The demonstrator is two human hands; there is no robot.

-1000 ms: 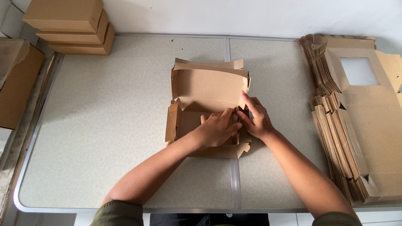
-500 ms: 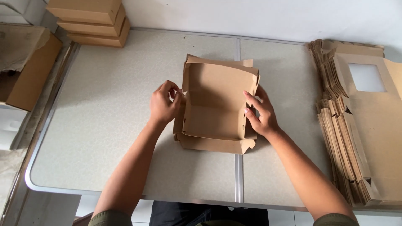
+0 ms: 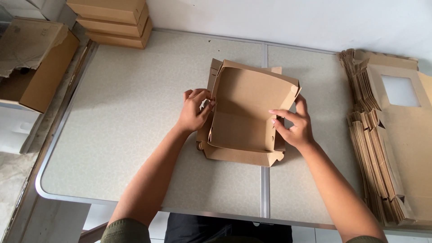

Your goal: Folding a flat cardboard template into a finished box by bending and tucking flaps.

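Likely packing workshop: flat carton stacks [image 3: 382, 148], worktable [image 3: 130, 135].

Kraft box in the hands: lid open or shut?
Open. The box shows its bare brown inside, empty, lid panel raised at the back; the left hand and right hand grip its side walls.

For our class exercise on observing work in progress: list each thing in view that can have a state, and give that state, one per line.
kraft box: half folded, lid up, resting on the table
left hand: pinching the box's left side flap
right hand: fingers on the box's right wall
flat box blanks: unfolded, stacked at the right
finished boxes: closed, stacked at the far left
large carton: open, torn flap
table: bearing all but the carton
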